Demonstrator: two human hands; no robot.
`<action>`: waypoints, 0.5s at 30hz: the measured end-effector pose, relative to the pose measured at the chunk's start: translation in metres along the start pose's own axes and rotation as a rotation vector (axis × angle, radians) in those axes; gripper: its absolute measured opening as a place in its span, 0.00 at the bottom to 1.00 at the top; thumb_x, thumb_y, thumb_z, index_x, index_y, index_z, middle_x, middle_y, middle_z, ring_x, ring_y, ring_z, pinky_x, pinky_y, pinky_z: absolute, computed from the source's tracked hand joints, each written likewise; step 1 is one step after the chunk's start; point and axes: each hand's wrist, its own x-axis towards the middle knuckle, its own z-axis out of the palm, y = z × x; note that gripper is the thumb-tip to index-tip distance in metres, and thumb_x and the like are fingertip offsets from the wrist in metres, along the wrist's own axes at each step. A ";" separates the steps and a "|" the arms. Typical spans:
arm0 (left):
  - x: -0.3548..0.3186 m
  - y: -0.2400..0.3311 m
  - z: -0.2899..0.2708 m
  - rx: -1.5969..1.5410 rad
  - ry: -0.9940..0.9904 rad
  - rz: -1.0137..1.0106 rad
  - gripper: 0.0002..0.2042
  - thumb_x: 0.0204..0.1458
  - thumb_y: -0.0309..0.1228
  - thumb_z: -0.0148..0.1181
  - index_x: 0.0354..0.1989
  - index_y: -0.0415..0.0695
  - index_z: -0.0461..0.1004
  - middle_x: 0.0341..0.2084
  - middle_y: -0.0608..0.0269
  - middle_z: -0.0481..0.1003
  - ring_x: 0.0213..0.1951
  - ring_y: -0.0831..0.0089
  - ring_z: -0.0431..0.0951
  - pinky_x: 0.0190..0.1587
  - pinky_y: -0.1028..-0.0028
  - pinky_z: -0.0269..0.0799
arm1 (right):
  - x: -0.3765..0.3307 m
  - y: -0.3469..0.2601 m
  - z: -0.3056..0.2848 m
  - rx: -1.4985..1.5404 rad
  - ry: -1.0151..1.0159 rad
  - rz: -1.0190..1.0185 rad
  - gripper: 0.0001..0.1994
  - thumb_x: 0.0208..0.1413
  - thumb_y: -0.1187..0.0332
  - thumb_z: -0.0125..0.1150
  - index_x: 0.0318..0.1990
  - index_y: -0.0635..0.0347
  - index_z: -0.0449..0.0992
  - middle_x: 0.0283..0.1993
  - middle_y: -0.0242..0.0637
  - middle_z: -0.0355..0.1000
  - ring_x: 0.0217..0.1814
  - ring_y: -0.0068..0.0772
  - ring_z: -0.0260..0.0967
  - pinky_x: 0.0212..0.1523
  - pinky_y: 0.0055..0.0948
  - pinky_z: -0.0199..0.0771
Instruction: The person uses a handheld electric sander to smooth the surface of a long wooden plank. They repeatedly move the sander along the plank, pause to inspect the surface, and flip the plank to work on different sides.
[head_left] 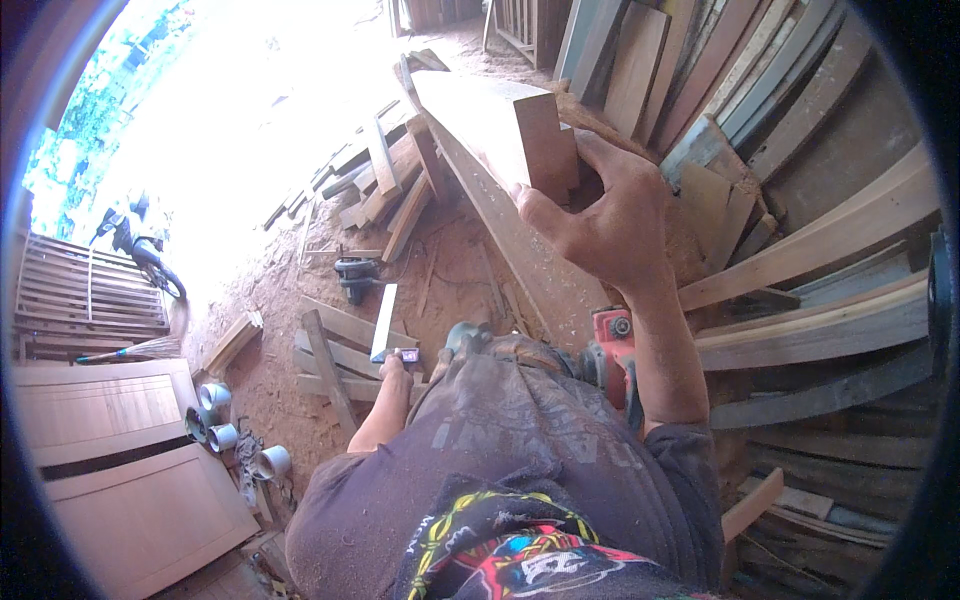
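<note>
While the thick timber beam [500,125] was gripped at its near end by the right hand [600,215], raised above the sawdust floor [450,270], the left hand [395,368] was closed on a small tool [405,355]. Slippage was judged possible: one-handed hold, long overhang.

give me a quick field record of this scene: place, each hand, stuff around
place: outdoor wood workshop, sawdust ground
right hand: grips the end of a long wooden beam, raised
left hand: low, holding a metal square
near body: red power tool
left side: wooden door panels, grey pipe fittings
right side: stacked planks
background: motorbike, scrap offcuts
</note>
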 end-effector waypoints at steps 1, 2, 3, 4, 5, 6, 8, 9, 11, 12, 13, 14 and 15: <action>0.005 0.003 -0.003 -0.014 -0.004 0.017 0.05 0.63 0.26 0.64 0.44 0.43 0.77 0.40 0.61 0.82 0.37 0.64 0.85 0.37 0.58 0.87 | 0.000 -0.003 0.000 0.006 -0.030 0.039 0.18 0.47 0.59 0.74 0.43 0.61 0.84 0.34 0.49 0.82 0.35 0.49 0.84 0.41 0.44 0.83; 0.009 0.005 -0.005 -0.027 -0.009 0.033 0.05 0.63 0.26 0.65 0.44 0.43 0.78 0.40 0.61 0.82 0.37 0.64 0.85 0.36 0.58 0.87 | -0.001 -0.008 -0.002 0.010 -0.061 0.079 0.19 0.47 0.59 0.74 0.44 0.61 0.83 0.34 0.49 0.82 0.36 0.49 0.84 0.41 0.44 0.83; 0.015 0.009 -0.006 -0.050 -0.010 0.042 0.05 0.62 0.26 0.65 0.45 0.43 0.78 0.40 0.61 0.82 0.37 0.64 0.85 0.36 0.58 0.87 | -0.003 -0.011 -0.003 0.014 -0.091 0.118 0.20 0.47 0.60 0.74 0.45 0.61 0.83 0.34 0.49 0.82 0.36 0.50 0.84 0.41 0.45 0.83; 0.022 0.011 -0.002 -0.062 -0.017 0.052 0.06 0.62 0.26 0.66 0.45 0.43 0.78 0.39 0.61 0.82 0.36 0.64 0.85 0.35 0.58 0.86 | -0.013 -0.009 -0.006 -0.052 -0.081 0.089 0.19 0.48 0.60 0.73 0.45 0.61 0.83 0.33 0.49 0.82 0.35 0.50 0.84 0.40 0.44 0.84; 0.019 0.009 0.003 -0.074 -0.026 0.048 0.06 0.62 0.25 0.66 0.45 0.43 0.78 0.39 0.60 0.82 0.36 0.64 0.85 0.35 0.58 0.86 | -0.027 -0.003 -0.006 -0.127 -0.081 0.059 0.19 0.49 0.60 0.73 0.45 0.62 0.82 0.32 0.48 0.82 0.34 0.49 0.84 0.40 0.43 0.84; 0.016 0.007 0.004 -0.057 -0.084 0.088 0.07 0.61 0.25 0.66 0.46 0.43 0.78 0.38 0.60 0.82 0.35 0.63 0.85 0.34 0.58 0.85 | -0.042 0.003 -0.005 -0.202 -0.082 0.029 0.18 0.51 0.60 0.73 0.46 0.62 0.82 0.31 0.47 0.82 0.33 0.49 0.84 0.39 0.42 0.85; 0.014 0.010 0.003 -0.046 -0.110 0.144 0.17 0.58 0.25 0.69 0.54 0.37 0.74 0.42 0.59 0.80 0.38 0.61 0.84 0.37 0.57 0.85 | -0.081 0.011 0.000 -0.365 -0.273 0.270 0.21 0.50 0.59 0.72 0.48 0.62 0.81 0.32 0.49 0.83 0.35 0.55 0.84 0.41 0.47 0.85; 0.020 0.014 0.000 -0.033 -0.107 0.147 0.18 0.58 0.25 0.69 0.55 0.37 0.72 0.43 0.59 0.80 0.39 0.60 0.84 0.37 0.57 0.86 | -0.104 0.021 0.003 -0.447 -0.375 0.395 0.22 0.50 0.59 0.72 0.49 0.63 0.81 0.33 0.50 0.83 0.36 0.58 0.83 0.42 0.50 0.85; 0.020 0.016 0.009 -0.119 -0.172 0.169 0.18 0.59 0.24 0.68 0.56 0.40 0.71 0.46 0.59 0.79 0.39 0.59 0.84 0.39 0.56 0.86 | -0.166 0.070 0.023 -0.523 -0.417 0.505 0.23 0.47 0.57 0.73 0.47 0.65 0.81 0.34 0.55 0.83 0.38 0.59 0.84 0.43 0.51 0.85; 0.015 0.021 0.013 -0.116 -0.219 0.174 0.17 0.60 0.25 0.68 0.55 0.42 0.72 0.45 0.60 0.79 0.40 0.61 0.84 0.39 0.57 0.86 | -0.186 0.087 0.032 -0.555 -0.434 0.545 0.23 0.47 0.57 0.73 0.47 0.65 0.82 0.34 0.56 0.82 0.39 0.59 0.84 0.44 0.52 0.84; 0.010 0.023 0.011 -0.102 -0.263 0.174 0.16 0.60 0.25 0.68 0.55 0.44 0.72 0.44 0.61 0.79 0.40 0.62 0.84 0.39 0.58 0.86 | -0.206 0.100 0.040 -0.589 -0.456 0.597 0.24 0.46 0.57 0.74 0.46 0.66 0.82 0.34 0.57 0.82 0.40 0.59 0.84 0.44 0.52 0.84; -0.003 0.023 0.015 -0.073 -0.268 0.184 0.15 0.61 0.26 0.68 0.55 0.46 0.73 0.44 0.62 0.79 0.40 0.63 0.84 0.39 0.59 0.85 | -0.220 0.110 0.045 -0.629 -0.474 0.650 0.24 0.45 0.57 0.74 0.45 0.66 0.82 0.34 0.58 0.82 0.40 0.60 0.84 0.45 0.52 0.84; -0.014 0.028 0.019 -0.055 -0.272 0.208 0.15 0.61 0.26 0.68 0.54 0.47 0.73 0.43 0.63 0.79 0.40 0.64 0.83 0.39 0.60 0.85 | -0.226 0.115 0.051 -0.602 -0.476 0.685 0.23 0.46 0.57 0.74 0.45 0.67 0.82 0.34 0.59 0.82 0.41 0.60 0.84 0.45 0.53 0.84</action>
